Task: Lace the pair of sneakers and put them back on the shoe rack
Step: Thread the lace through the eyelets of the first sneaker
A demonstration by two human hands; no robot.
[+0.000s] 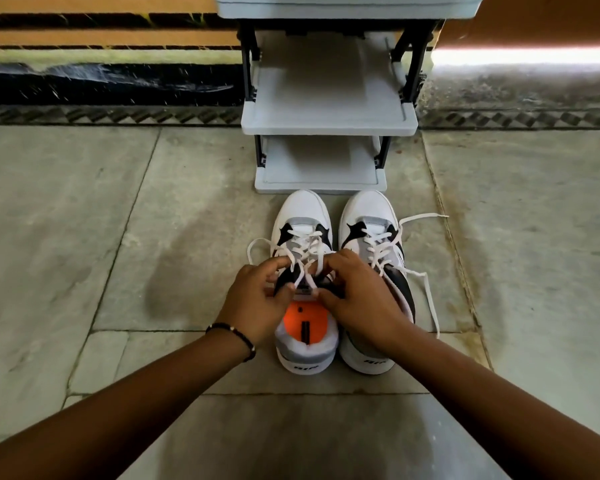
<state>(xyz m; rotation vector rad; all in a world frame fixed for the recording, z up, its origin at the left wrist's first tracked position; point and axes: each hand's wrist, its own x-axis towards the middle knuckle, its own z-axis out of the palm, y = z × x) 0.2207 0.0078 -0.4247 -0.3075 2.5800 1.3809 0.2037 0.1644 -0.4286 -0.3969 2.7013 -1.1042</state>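
Two white, grey and black sneakers stand side by side on the stone floor, toes pointing at the shoe rack (329, 124). The left sneaker (303, 216) has an orange insole and white laces crossed over its tongue. My left hand (257, 303) pinches a lace strand at the shoe's upper left eyelets. My right hand (357, 299) grips the lace ends at the tongue, partly covering the collar. The right sneaker (369, 216) is laced partway, and its loose white lace ends (426, 289) trail onto the floor to the right.
The grey shoe rack has several bare shelves on black side frames; its lowest shelf (321, 185) sits just beyond the sneaker toes. A dark patterned border (118, 116) and a wall run across the back. Stone floor slabs (84, 254) spread to both sides.
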